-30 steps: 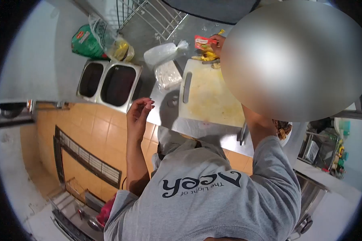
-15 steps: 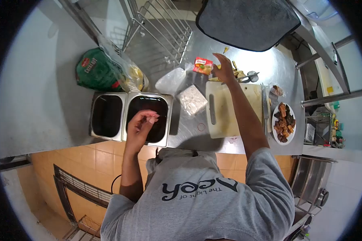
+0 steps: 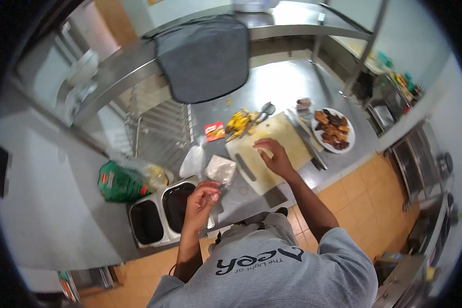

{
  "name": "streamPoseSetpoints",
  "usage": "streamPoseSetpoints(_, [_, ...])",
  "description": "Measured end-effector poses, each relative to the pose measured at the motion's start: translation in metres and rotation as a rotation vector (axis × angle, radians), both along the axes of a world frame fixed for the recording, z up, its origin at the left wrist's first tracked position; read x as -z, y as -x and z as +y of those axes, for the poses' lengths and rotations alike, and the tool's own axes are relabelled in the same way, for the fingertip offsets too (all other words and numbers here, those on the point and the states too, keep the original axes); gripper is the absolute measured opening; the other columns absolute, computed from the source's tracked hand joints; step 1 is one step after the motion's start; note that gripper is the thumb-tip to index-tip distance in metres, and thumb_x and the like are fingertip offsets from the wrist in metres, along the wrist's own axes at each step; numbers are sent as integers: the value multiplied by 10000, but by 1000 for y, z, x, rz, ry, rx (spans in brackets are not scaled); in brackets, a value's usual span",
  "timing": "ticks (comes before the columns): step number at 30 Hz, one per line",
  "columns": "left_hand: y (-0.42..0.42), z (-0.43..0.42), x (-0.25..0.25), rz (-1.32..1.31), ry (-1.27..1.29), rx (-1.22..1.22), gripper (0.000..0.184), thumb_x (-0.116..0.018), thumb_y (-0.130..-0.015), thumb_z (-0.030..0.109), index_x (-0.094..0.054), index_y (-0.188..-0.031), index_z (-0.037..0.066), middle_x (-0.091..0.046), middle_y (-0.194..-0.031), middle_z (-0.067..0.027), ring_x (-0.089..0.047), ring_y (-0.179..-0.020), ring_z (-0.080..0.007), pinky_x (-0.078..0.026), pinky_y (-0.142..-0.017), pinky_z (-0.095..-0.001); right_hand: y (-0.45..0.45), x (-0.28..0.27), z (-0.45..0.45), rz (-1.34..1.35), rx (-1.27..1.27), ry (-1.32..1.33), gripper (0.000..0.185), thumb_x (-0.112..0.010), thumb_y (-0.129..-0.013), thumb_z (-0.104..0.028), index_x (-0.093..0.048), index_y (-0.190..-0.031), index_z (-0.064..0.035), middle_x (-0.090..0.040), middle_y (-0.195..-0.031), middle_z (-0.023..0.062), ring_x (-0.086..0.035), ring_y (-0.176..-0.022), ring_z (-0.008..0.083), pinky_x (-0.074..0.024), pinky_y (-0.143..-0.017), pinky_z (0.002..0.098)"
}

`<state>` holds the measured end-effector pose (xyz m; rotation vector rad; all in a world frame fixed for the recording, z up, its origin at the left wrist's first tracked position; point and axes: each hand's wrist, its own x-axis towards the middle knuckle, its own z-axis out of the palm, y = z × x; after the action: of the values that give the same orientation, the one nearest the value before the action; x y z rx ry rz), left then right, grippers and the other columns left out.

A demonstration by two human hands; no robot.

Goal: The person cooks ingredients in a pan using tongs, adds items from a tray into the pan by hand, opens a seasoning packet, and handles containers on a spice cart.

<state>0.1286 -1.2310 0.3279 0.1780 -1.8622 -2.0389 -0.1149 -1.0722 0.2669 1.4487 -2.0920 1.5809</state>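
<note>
My left hand (image 3: pixel 201 205) is raised beside the dark-filled steel food pan (image 3: pixel 175 208), thumb and fingers pinched together. Whatever sits between those fingertips is too small to make out. Just beyond them lies a pale block in clear wrapping (image 3: pixel 220 170). Over the cutting board (image 3: pixel 264 182) hovers my right hand (image 3: pixel 274 158), fingers loosely curved, the thumb apart and nothing visible in it. A red packet (image 3: pixel 214 131) lies near the board's far left corner. Beside it are yellow peel-like scraps (image 3: pixel 237 123) and a metal utensil with a round head (image 3: pixel 267 109).
Right of the board lie a knife (image 3: pixel 304 134) and a white plate (image 3: pixel 351 134) of browned food pieces. A second steel pan (image 3: pixel 146 223), a green bag (image 3: pixel 117 182) and a wire rack (image 3: pixel 161 126) stand left. A dark cloth (image 3: pixel 203 61) hangs from the shelf.
My right hand has drawn back from beside the red packet to above the cutting board. My left hand has shifted right, from over the pan toward the wrapped block. The camera view has tilted and turned.
</note>
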Motion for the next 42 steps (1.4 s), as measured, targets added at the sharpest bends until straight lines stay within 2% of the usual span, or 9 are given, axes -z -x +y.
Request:
streamPoseSetpoints(5, [26, 39, -4, -113, 168, 169, 102, -563, -870, 99, -573, -947, 33, -557, -1056, -72, -509, -960, -124, -400, -824, -259, -28, 17, 93, -300, 53, 160, 212, -509, -783, 77, -638, -905, -40, -597, -957, 104, -586, -884, 201, -484, -704, 286])
streamPoseSetpoints(13, [61, 145, 5, -213, 178, 255, 131, -559, -877, 131, -583, -950, 25, -590, -1015, -57, -544, -898, -120, -414, -833, -259, -65, 61, 234, -503, 434, 516, 175, -482, -830, 44, -640, -860, -24, -587, -926, 92, -555, -707, 107, -462, -560, 219])
streamPoseSetpoints(19, [104, 275, 20, -326, 199, 471, 182, -558, -878, 139, -572, -1022, 29, -585, -1057, -44, -541, -942, -112, -414, -841, -244, -107, 75, 377, -624, 437, 365, 166, -477, -838, 35, -633, -832, -21, -586, -900, 76, -541, -674, 98, -448, -550, 211])
streamPoseSetpoints(25, [140, 379, 6, -390, 389, 778, 218, -567, -872, 157, -574, -1069, 62, -582, -1059, -33, -518, -949, -104, -398, -827, -251, -121, 100, 512, -710, 859, 374, 154, -494, -835, 27, -636, -822, -33, -582, -883, 35, -519, -639, 86, -433, -563, 214])
streamPoseSetpoints(29, [166, 431, 12, -271, 536, 855, 203, -571, -871, 165, -581, -1042, 57, -594, -984, -13, -533, -874, -86, -432, -772, -243, -114, 106, 557, -652, 1035, 541, 147, -498, -831, 30, -630, -818, -32, -584, -859, 36, -521, -656, 88, -428, -564, 214])
streamPoseSetpoints(33, [192, 483, 9, -355, 664, 985, 216, -584, -864, 176, -585, -1038, 48, -587, -984, -25, -528, -867, -103, -419, -760, -250, -87, 109, 564, -589, 1133, 577, 134, -508, -816, 43, -622, -824, -26, -586, -857, 43, -525, -674, 100, -428, -575, 225])
streamPoseSetpoints(37, [230, 524, 22, -322, 690, 1070, 205, -581, -864, 170, -588, -1023, 41, -592, -964, -32, -529, -842, -104, -431, -742, -253, -51, 80, 558, -558, 791, 462, 142, -516, -801, 42, -624, -854, -33, -589, -867, 65, -543, -697, 145, -435, -602, 248])
streamPoseSetpoints(40, [259, 550, 60, -368, 670, 1056, 192, -569, -866, 162, -593, -1012, 39, -604, -945, -36, -546, -841, -100, -441, -747, -252, -41, 89, 581, -642, 581, 263, 179, -492, -812, 53, -628, -872, -46, -584, -915, 49, -550, -719, 94, -441, -581, 214])
streamPoseSetpoints(42, [278, 581, 73, -325, 671, 1010, 174, -575, -856, 132, -599, -993, 29, -616, -940, -39, -567, -824, -98, -453, -739, -242, -29, 100, 599, -708, 633, 227, 160, -503, -821, 36, -626, -884, -43, -589, -876, 29, -552, -695, 89, -446, -586, 215])
